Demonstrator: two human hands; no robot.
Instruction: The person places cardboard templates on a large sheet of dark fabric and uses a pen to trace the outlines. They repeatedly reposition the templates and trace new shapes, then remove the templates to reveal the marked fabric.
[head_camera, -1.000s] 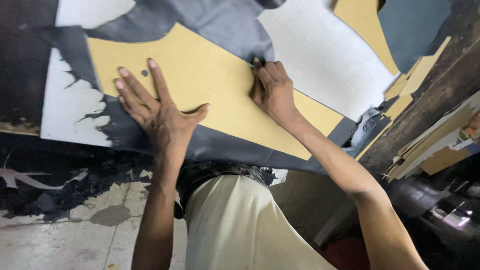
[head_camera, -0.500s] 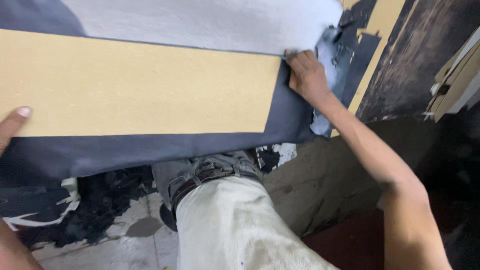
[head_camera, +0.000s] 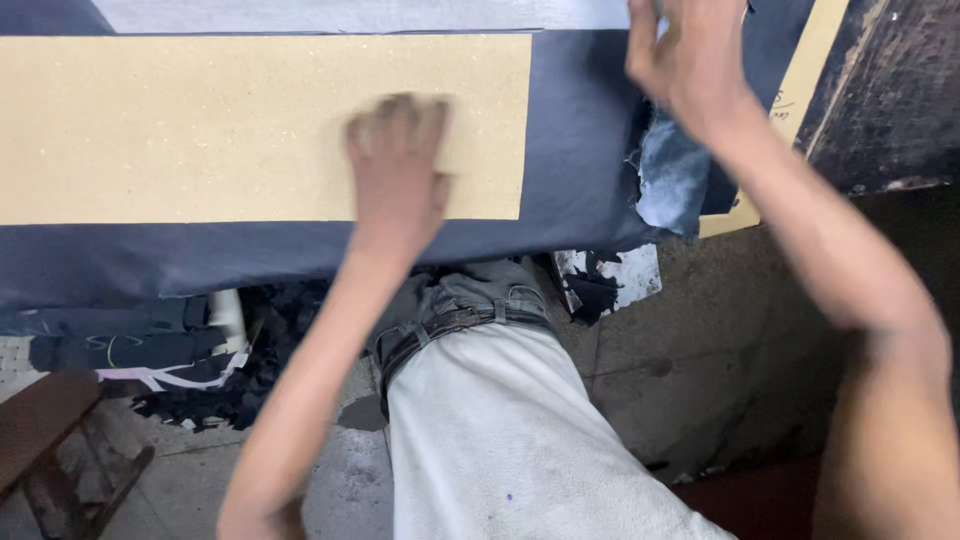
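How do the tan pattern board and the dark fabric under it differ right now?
The tan pattern board is stiff, flat and straight-edged; the dark fabric is limp, with a frayed, bunched corner hanging off the edge. The board is smaller and lies on top; the fabric spreads past it below and to the right. The left hand presses the board; the right hand is at the fabric's upper right. Both lie flat on the table.

A card strip (head_camera: 200, 125) lies on the cloth (head_camera: 570, 140), the left hand (head_camera: 398, 165) flat on its right end, the right hand (head_camera: 690, 60) further right at the cloth's edge, scraps (head_camera: 240, 385) on the floor below.
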